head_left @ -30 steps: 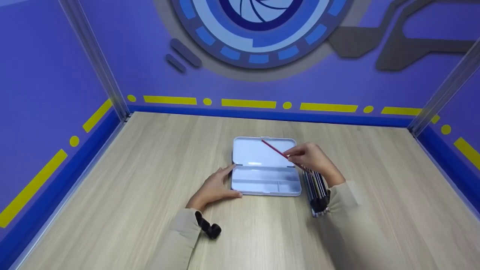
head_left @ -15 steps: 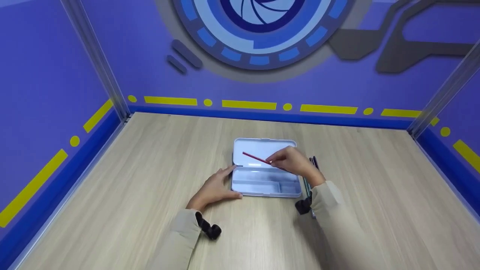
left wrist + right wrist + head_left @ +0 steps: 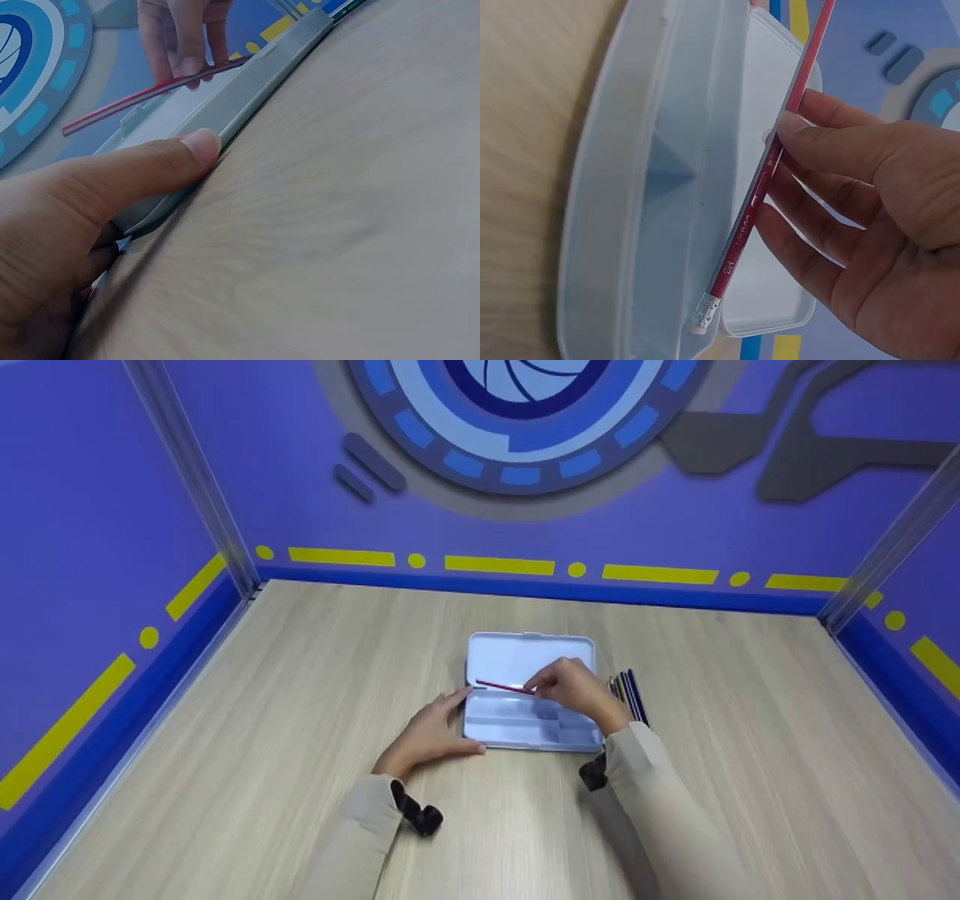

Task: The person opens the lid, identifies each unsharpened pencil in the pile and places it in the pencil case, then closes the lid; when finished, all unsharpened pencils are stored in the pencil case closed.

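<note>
An open pale blue pencil case (image 3: 517, 724) lies on the wooden table, lid (image 3: 510, 656) flat behind the tray. My right hand (image 3: 574, 690) pinches a red pencil (image 3: 501, 687) between thumb and fingers and holds it level just above the tray, near the hinge. In the right wrist view the red pencil (image 3: 769, 161) runs lengthwise over the case (image 3: 622, 225), eraser end toward the camera. My left hand (image 3: 431, 731) rests on the table, with its thumb (image 3: 169, 161) pressed against the case's (image 3: 247, 97) left end. The pencil (image 3: 150, 94) shows above it.
Several more pencils (image 3: 628, 696) lie side by side on the table just right of the case. Purple booth walls with yellow stripes (image 3: 499, 564) close off the far, left and right sides. A black wrist mount (image 3: 416, 814) sits on my left sleeve.
My right hand carried the red pencil left and down from above the lid, turning it from slanted to level over the tray. The left hand stayed put.
</note>
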{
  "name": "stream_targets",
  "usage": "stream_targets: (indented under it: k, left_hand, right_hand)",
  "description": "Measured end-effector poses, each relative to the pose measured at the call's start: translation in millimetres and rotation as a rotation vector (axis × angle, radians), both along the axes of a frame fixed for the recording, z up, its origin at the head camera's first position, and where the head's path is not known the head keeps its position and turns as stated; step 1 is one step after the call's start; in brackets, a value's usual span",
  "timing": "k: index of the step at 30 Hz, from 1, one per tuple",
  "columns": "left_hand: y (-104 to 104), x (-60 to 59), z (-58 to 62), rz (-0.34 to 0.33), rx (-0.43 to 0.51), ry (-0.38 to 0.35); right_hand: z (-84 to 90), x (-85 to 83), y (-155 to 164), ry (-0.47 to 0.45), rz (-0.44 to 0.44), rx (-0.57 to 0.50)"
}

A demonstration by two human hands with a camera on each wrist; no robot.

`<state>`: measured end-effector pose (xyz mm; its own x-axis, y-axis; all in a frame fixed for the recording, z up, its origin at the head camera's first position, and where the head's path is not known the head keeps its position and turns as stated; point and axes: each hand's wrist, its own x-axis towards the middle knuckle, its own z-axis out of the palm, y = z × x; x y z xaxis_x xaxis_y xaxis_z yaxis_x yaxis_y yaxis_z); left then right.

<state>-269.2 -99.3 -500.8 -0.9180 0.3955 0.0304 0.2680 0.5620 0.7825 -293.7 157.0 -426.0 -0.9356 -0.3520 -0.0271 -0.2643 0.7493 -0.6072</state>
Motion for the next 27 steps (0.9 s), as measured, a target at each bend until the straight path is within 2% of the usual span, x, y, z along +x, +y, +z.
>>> stream_targets:
  k: [10, 19, 27]
  left_hand:
    - [1.0, 0.2, 0.8, -0.005, -0.001, 0.004]
    - [-0.2, 0.3, -0.8, 0.004, -0.004, -0.002]
    - [1.1, 0.5, 1.8, 0.022, -0.011, -0.029]
  right_hand:
    - [-6.2, 2.6, -5.2, 0.043, 0.011, 0.054]
    - [-12.4, 4.1, -5.8, 0.086, 0.006, 0.056]
    - [-13.5, 4.5, -5.5, 0.035, -0.046, 0.073]
